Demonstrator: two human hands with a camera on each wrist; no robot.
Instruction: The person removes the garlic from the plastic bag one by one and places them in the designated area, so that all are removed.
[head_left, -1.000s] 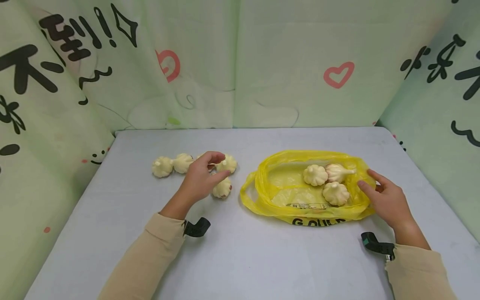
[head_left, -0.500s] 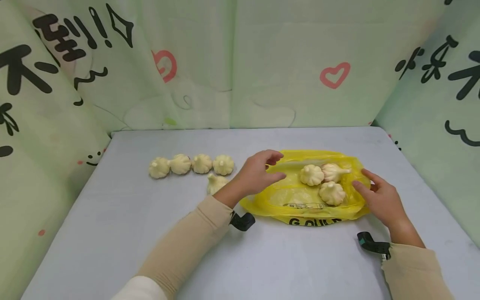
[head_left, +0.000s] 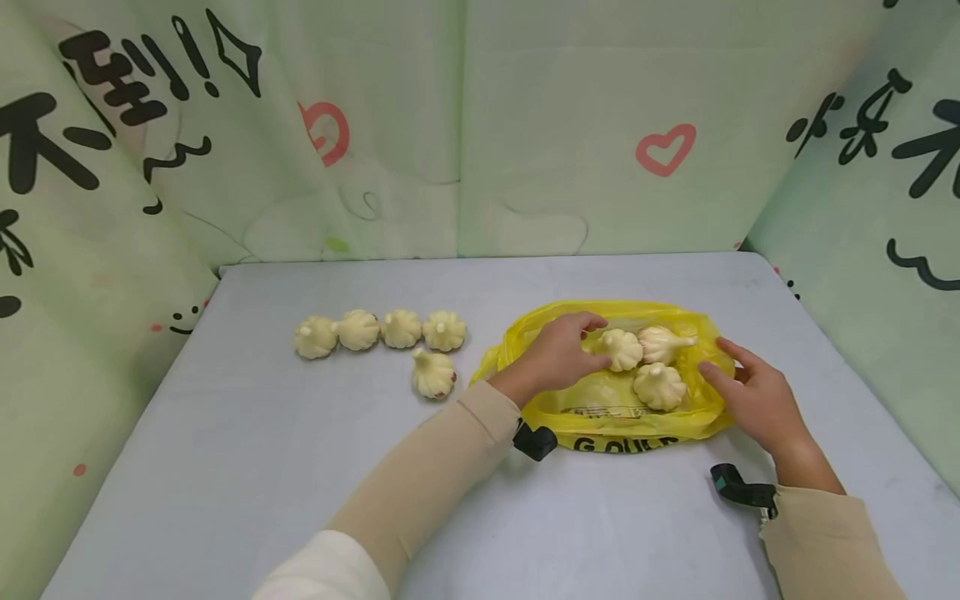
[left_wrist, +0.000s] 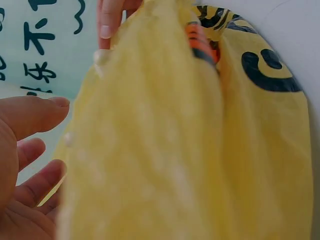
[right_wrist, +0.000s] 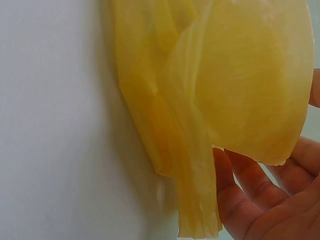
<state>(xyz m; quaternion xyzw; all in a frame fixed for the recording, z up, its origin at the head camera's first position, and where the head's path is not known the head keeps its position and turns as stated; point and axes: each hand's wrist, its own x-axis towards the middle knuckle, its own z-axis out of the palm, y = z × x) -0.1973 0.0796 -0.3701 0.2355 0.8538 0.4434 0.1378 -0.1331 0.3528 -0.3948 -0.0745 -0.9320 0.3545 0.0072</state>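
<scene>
Well, the left hand hangs in the mouth of the yellow bag, thumb and fingers parted beside the nearest garlic bulb; nothing is gripped, though I can't tell whether a fingertip brushes it. The right hand has the bag's right rim between thumb and fingers. Two more bulbs lie inside; out on the table I see a row of four and a fifth just in front. I take this for the reach in unpacking garlic; next calls for curling round that bulb, lifting it over the rim without snagging the plastic.
</scene>
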